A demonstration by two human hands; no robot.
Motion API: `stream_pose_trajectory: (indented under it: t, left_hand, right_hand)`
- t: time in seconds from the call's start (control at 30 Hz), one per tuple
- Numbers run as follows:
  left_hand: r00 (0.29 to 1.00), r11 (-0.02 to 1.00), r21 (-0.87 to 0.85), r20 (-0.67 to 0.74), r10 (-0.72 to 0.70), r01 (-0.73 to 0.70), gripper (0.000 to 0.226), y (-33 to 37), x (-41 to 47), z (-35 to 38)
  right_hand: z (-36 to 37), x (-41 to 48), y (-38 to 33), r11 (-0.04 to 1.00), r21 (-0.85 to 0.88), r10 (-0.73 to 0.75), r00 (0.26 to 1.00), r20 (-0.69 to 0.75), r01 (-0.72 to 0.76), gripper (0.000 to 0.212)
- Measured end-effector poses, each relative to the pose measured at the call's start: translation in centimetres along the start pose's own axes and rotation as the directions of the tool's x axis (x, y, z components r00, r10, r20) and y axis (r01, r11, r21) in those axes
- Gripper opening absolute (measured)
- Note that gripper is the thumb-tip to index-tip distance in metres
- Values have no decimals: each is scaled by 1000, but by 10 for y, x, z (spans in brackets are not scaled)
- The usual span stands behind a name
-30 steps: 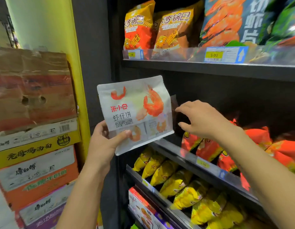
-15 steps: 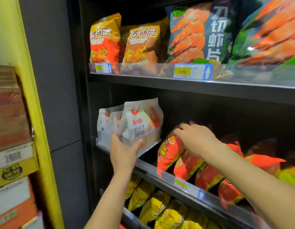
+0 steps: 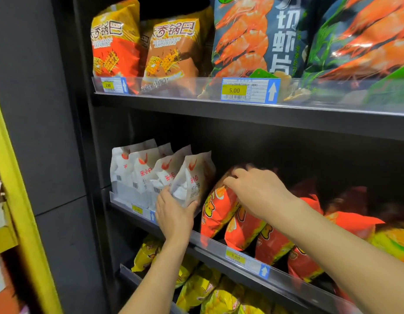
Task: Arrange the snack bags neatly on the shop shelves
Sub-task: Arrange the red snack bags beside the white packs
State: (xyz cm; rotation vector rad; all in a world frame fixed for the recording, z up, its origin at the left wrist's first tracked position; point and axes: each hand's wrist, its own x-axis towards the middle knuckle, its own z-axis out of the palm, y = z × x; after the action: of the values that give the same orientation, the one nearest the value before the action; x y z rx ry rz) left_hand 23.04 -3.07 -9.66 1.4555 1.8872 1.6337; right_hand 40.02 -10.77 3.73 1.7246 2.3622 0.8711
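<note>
White, marked with a red prawn: the snack bag [image 3: 193,177] is held upright at the right end of a row of white bags [image 3: 137,171] on the middle shelf [image 3: 205,250], just beside the last of them. It is gripped low down by the left hand [image 3: 174,214], with the thumb laid against the front face and the other fingers curled round the near side. Whether the base is set down on the shelf cannot be told, as the hand covers it.

Just to the right, across a narrow dark gap, a red bag [image 3: 219,214] is held at its top by the right hand [image 3: 257,189]. The fingers are curled down over the upper edge, close together, and the thumb is bent at the front. More red bags are leaned in a row behind it.

On the shelf above, two orange rice-crust bags [image 3: 171,48] and a dark blue prawn bag [image 3: 253,35] are stood behind a clear rail, where a price label [image 3: 248,90] reading 5.00 is fixed. Yellow bags [image 3: 196,284] are lined up on the shelf below.
</note>
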Motion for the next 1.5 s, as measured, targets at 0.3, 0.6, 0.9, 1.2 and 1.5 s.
stream_pose_trajectory:
  t: [0.3, 0.6, 0.9, 1.2, 1.5]
  left_hand:
    - [1000, 1000, -19, 12, -1, 1, 104, -1, -7, -1]
    - [894, 913, -286, 257, 367, -293, 72, 31, -50, -17]
    - [863, 963, -63, 431, 263, -262, 79, 23, -46, 10]
    - [852, 910, -252, 336, 401, -329, 63, 41, -43, -17]
    - [826, 881, -352, 353, 439, -317, 60, 54, -46, -76]
  right_hand:
    - [-2, -1, 0, 1000, -14, -11, 1000, -10, 11, 51]
    - [-10, -36, 16, 993, 59, 100, 995, -29, -98, 75]
    - [1, -56, 21, 996, 46, 76, 996, 42, -78, 60]
    - [-2, -60, 21, 993, 69, 98, 994, 41, -101, 56]
    - [-18, -59, 19, 960, 236, 141, 989, 48, -149, 59]
